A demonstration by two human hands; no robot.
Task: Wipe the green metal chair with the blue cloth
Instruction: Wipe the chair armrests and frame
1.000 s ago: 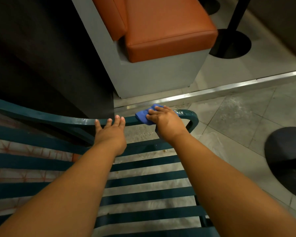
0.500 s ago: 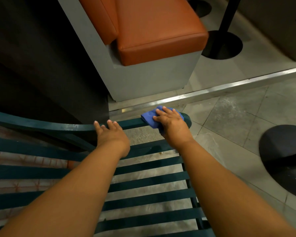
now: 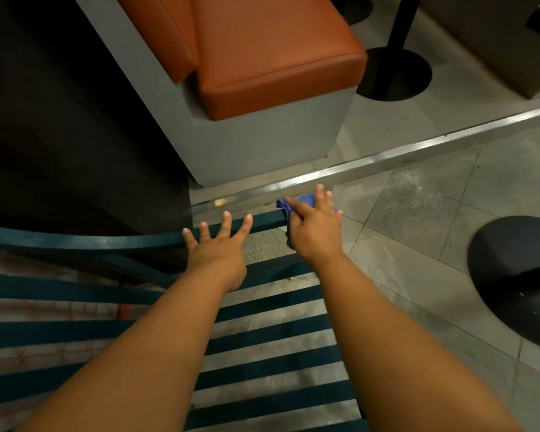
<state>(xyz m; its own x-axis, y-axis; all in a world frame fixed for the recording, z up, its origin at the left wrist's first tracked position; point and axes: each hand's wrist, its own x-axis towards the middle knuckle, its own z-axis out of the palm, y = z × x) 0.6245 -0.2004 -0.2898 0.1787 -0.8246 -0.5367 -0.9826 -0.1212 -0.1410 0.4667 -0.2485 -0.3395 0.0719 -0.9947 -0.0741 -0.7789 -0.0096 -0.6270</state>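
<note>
The green metal chair (image 3: 75, 243) fills the lower left of the view, its slats running across and its curved top rail reaching toward the orange cushioned seat (image 3: 275, 57) beyond it. The blue cloth (image 3: 304, 202) sits at the right-hand end of that top rail, mostly covered by the right hand (image 3: 314, 227).

The right hand presses the cloth down on the rail end with fingers extended and slightly spread; only the far and left edges of the cloth show past the fingers. Whether the thumb curls under the cloth cannot be told.

The left hand (image 3: 217, 249) rests on the top rail to the left of the cloth, palm down, fingers spread wide and straight, with the fingertips over the far edge of the rail. It holds nothing.

Compared with half a second ago, the left-hand fingers are fanned further apart; before, they lay close together on the rail. The right hand and cloth have shifted further toward the outer end of the rail, so the rail's rounded end, visible earlier beside the cloth, is now covered. The gap between the two hands along the rail is wider.

A metal floor strip (image 3: 418, 151) runs just beyond the chair rail, and a dark round base (image 3: 518, 275) stands on the tiled floor right of the chair.
</note>
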